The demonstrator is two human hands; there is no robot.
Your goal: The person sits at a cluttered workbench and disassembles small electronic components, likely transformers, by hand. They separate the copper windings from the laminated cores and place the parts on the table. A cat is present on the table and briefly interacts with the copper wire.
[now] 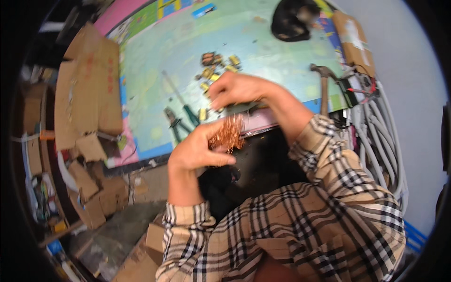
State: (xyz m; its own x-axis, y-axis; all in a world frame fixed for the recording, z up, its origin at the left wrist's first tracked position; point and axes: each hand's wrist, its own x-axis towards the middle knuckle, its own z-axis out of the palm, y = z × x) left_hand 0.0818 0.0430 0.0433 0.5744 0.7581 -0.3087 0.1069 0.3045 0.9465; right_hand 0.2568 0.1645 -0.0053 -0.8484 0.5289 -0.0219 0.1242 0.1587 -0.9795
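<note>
Copper wire (pixel 229 134), a tangled reddish bundle, sits at the centre of the frame, gripped in the left hand (pixel 197 150), whose fingers curl round its lower end. The right hand (pixel 237 89) hovers just above the bundle, blurred; its fingers are bent, but whether they pinch any strands cannot be told. Both forearms wear a beige plaid shirt (pixel 305 221) that fills the lower right of the frame. Behind the hands lies a pale green board (pixel 263 42) with coloured edges, carrying a scatter of small yellow and brown parts (pixel 217 66) just above the right hand. Green-handled pliers (pixel 181 120) lie left of the hands on the board, and a hammer (pixel 323 87) rests at the right edge. Torn cardboard (pixel 87 94) is stacked at left, and grey cables (pixel 380 136) run down the right.
</note>
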